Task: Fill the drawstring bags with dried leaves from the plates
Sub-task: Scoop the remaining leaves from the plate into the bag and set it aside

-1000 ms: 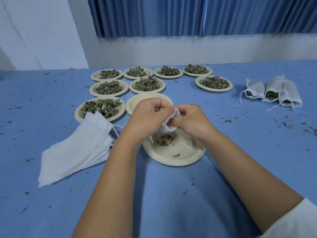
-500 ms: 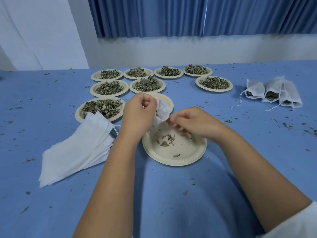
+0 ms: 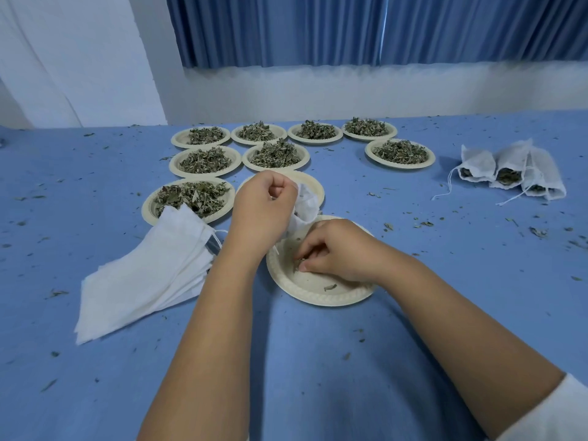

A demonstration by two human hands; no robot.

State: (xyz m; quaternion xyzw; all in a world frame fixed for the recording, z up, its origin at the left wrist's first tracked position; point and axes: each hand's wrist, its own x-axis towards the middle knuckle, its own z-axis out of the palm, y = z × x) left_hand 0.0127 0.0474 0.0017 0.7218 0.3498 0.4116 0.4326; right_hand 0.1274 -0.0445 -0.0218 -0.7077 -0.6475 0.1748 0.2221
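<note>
Right now the left hand is raised above the near plate, its grip closed on the mouth edge of a white drawstring bag, which hangs from the curled fingers just over the plate's far rim. The right hand is down inside that plate, knuckles up, its grip pinched on a few dried leaves at the fingertips. The plate is almost bare, with one loose leaf scrap lying near its front edge.

Just behind the bag sits an empty plate, partly hidden by the left hand. Beyond and to the left stand eight heaped plates of leaves: one beside the empty plate, two in the row behind with another set off to the right, and four in the back row.

A fanned stack of flat empty bags lies at the left, its top corner overlapping the nearest heaped plate. Well apart on the right, three filled bags lie side by side with their strings trailing toward the viewer. The blue-covered counter is sprinkled with leaf crumbs, and a blue curtain hangs behind. A white sleeve shows at the right forearm
</note>
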